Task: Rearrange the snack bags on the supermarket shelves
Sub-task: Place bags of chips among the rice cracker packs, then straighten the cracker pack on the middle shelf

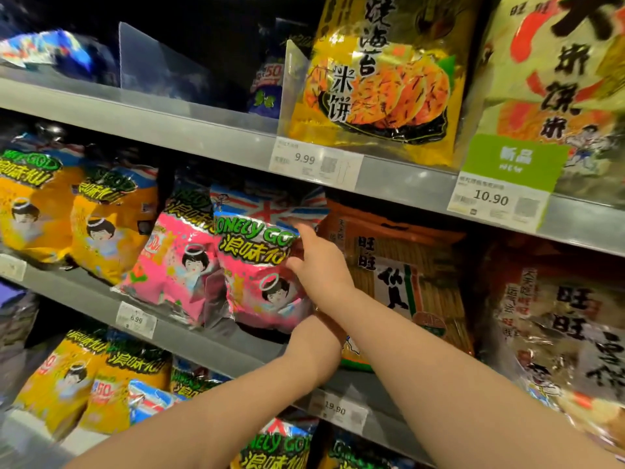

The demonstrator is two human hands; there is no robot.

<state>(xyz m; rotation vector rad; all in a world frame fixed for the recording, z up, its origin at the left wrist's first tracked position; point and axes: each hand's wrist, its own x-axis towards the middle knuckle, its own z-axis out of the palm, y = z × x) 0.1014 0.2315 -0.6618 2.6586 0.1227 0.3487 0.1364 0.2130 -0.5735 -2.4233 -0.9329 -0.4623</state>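
Observation:
A pink snack bag [260, 265] with a flag-patterned top stands at the front of the middle shelf [209, 343]. My right hand [318, 262] grips its right edge, with the thumb on the front and the index finger stretched up along the side. My left hand [313, 333] reaches under the bag's lower right corner. Its fingers are hidden behind the bag and my right forearm. A second pink bag [176, 262] leans just to the left, touching the first.
Yellow bags of the same brand [111, 225] fill the shelf's left part, and an orange rice-cracker pack [406, 282] stands right behind my right hand. The upper shelf holds a clear divider [152, 62] and large yellow packs [378, 79]. More yellow bags [84, 384] sit on the lower shelf.

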